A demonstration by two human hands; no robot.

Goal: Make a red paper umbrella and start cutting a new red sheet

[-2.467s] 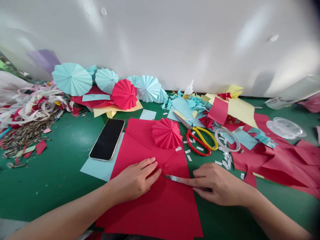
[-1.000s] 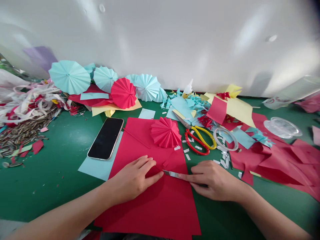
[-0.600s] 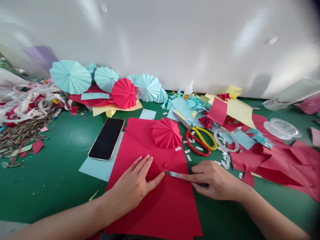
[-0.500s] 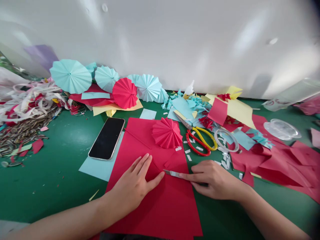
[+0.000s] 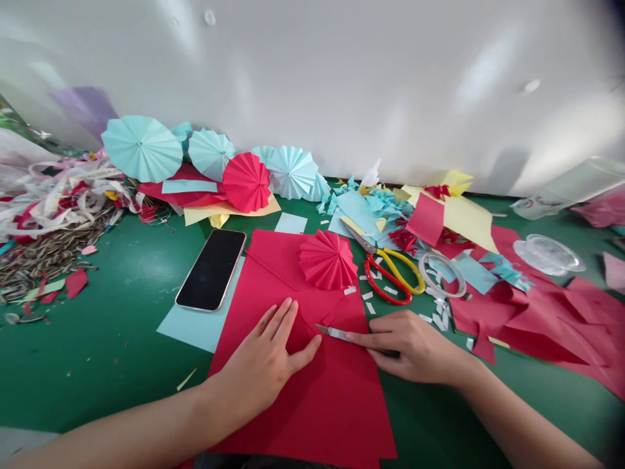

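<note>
Red paper (image 5: 312,404) lies in front of me on the green table. Flat on it rests my left hand (image 5: 273,345), fingers stretched out and thumb pointing right. My right hand (image 5: 405,345) grips a utility knife (image 5: 339,334), its blade tip close to my left thumb and low over the paper; whether it touches cannot be made out. Just above the blade is a thin folded red strip (image 5: 336,311). A pleated red paper rosette (image 5: 328,260) sits at the sheet's far end. Another narrow red strip (image 5: 271,269) lies near the upper left edge.
A phone (image 5: 211,270) lies on light blue paper (image 5: 188,332) at left. Scissors (image 5: 390,267) and a tape roll (image 5: 442,275) are to the right, beside small white bits. Blue rosettes (image 5: 141,148) line the white wall. Red scraps (image 5: 551,326) spread at far right.
My right hand has shifted slightly left and up with the knife, bringing the blade tip nearer the folded strip. My left hand stays in place on the paper.
</note>
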